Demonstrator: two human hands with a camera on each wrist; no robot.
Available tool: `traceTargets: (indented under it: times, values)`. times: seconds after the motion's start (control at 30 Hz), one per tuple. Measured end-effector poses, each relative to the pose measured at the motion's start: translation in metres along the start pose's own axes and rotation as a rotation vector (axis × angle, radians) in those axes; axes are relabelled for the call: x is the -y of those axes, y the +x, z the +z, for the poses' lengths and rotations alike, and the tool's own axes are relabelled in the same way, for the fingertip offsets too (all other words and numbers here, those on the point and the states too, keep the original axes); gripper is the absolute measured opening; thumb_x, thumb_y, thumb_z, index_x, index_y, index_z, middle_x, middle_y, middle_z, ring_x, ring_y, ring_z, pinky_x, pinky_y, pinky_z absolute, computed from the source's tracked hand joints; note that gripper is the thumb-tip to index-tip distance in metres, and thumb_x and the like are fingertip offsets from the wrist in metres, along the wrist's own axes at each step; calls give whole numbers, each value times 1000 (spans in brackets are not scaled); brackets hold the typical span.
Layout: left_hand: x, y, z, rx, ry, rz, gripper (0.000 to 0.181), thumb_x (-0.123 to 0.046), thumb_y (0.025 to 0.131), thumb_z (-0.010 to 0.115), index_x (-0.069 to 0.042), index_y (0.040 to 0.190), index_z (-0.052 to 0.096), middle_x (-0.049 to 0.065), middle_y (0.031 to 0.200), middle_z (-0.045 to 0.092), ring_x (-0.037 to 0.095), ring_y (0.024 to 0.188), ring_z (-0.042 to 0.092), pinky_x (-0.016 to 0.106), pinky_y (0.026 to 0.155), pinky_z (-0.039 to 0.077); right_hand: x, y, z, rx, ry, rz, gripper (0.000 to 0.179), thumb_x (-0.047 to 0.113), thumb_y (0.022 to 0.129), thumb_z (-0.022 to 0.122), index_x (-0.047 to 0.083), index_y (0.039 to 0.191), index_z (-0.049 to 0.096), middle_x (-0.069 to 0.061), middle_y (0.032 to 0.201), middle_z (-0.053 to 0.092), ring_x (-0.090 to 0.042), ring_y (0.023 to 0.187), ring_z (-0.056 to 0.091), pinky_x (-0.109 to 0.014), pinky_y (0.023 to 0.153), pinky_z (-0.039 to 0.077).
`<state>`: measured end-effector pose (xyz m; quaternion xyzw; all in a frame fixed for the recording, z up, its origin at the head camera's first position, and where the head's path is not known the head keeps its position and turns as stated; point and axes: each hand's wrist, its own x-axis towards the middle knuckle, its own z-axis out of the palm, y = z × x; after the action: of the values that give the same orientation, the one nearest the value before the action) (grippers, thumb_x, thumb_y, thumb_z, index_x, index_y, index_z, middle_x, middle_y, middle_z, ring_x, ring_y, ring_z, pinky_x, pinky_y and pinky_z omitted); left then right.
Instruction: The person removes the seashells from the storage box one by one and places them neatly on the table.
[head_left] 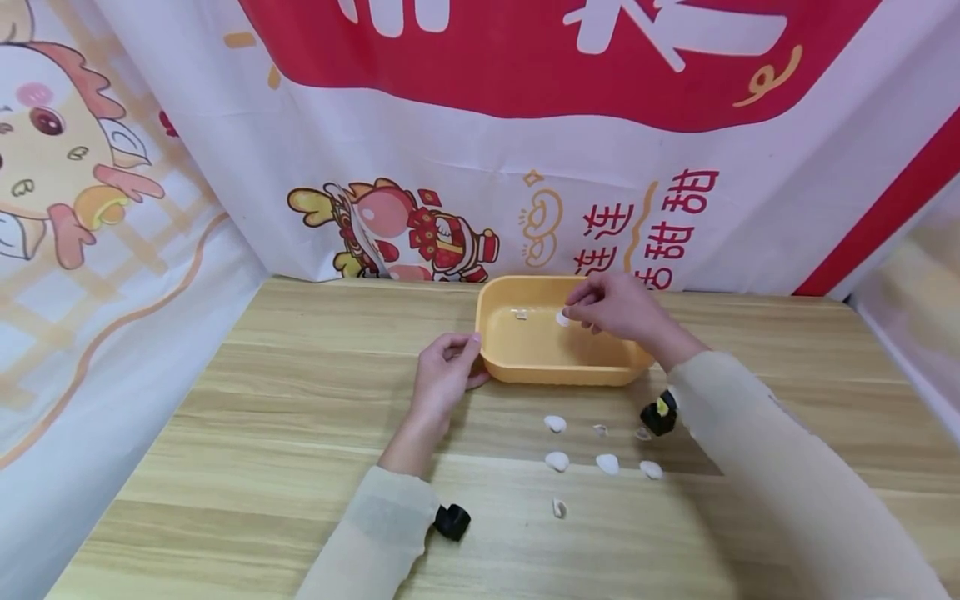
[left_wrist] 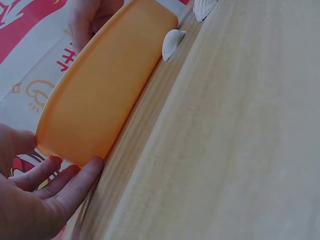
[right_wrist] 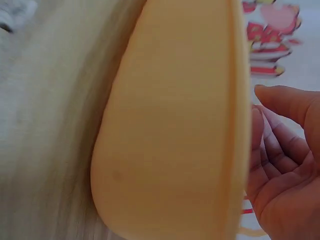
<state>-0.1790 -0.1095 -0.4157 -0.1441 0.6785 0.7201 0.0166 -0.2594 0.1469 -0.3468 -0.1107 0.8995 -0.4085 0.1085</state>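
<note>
A yellow plastic tray (head_left: 555, 375) stands on the table near the back cloth. My left hand (head_left: 442, 375) grips its left end, thumb at the rim and fingers against the outer wall, as the left wrist view shows. Over the tray's right half is my right hand (head_left: 618, 312), fingers bent downward. Just at its fingertips a white seashell (head_left: 562, 318) shows inside the tray. From the right wrist, thumb and fingers (right_wrist: 280, 102) look apart, though the tray wall hides part of them. A small shell (head_left: 521, 314) lies on the tray floor to the left.
Several seashells (head_left: 607, 463) lie in loose rows on the wooden table (head_left: 300, 433) in front of the tray. Two of them, ribbed and white (left_wrist: 173, 44), show beside the tray in the left wrist view. A printed cloth (head_left: 465, 142) hangs behind the table.
</note>
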Motion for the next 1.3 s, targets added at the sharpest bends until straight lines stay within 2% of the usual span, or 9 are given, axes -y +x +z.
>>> traceTargets:
  times: [0.1, 0.23, 0.33, 0.43, 0.57, 0.73, 1.07, 1.3]
  values:
    - [2, 0, 1, -2, -8, 3, 31, -22, 109, 66, 1, 129, 67, 20, 131, 68, 24, 109, 72, 40, 93, 70, -4, 13, 2, 8, 6, 26, 22, 15, 100, 77, -2, 112, 73, -19, 104, 77, -29, 86, 74, -42, 77, 70]
    - [3, 1, 4, 1, -11, 0, 30, -23, 109, 66, 0, 129, 67, 19, 131, 69, 24, 109, 73, 38, 91, 70, -10, 25, 6, 6, -45, 61, 21, 16, 99, 78, -2, 110, 74, -20, 99, 78, -25, 80, 72, -32, 70, 66]
    - [3, 1, 5, 0, -11, -7, 29, -23, 109, 67, -1, 129, 68, 18, 131, 69, 25, 111, 73, 37, 91, 70, -14, 32, 8, 8, -89, 94, 20, 17, 98, 79, 0, 107, 75, -16, 94, 77, -25, 80, 71, -25, 65, 59]
    - [3, 0, 6, 2, -10, -13, 29, -24, 109, 67, -3, 129, 68, 17, 131, 69, 26, 113, 73, 37, 92, 70, -19, 36, 10, 19, -111, 112, 20, 17, 96, 81, 0, 105, 75, -14, 88, 76, -24, 78, 68, -24, 63, 55]
    - [2, 0, 7, 12, -16, -6, 31, -24, 109, 67, -2, 130, 68, 18, 132, 69, 25, 112, 73, 38, 92, 70, -24, 38, 13, 27, -128, 138, 19, 19, 95, 84, 3, 97, 74, -8, 81, 71, -20, 73, 62, -25, 61, 52]
    - [0, 1, 7, 14, -25, 10, 30, -23, 108, 67, 0, 128, 68, 19, 130, 70, 24, 108, 73, 38, 90, 70, -25, 40, 16, -2, -160, 125, 20, 20, 95, 84, 4, 90, 72, -4, 74, 68, -17, 70, 59, -25, 61, 49]
    - [-3, 0, 5, 1, -7, -1, 30, -24, 109, 68, -2, 129, 68, 18, 131, 70, 24, 111, 73, 38, 91, 70, -23, 37, 22, -33, -161, 137, 21, 20, 94, 84, 3, 93, 72, -6, 79, 71, -16, 72, 61, -24, 62, 51]
    - [0, 1, 1, -10, 11, -16, 32, -26, 109, 67, -3, 131, 68, 17, 131, 70, 26, 114, 73, 37, 91, 70, -22, 39, 27, -44, -187, 107, 19, 20, 93, 85, 6, 94, 73, -7, 83, 72, -19, 74, 62, -27, 63, 51]
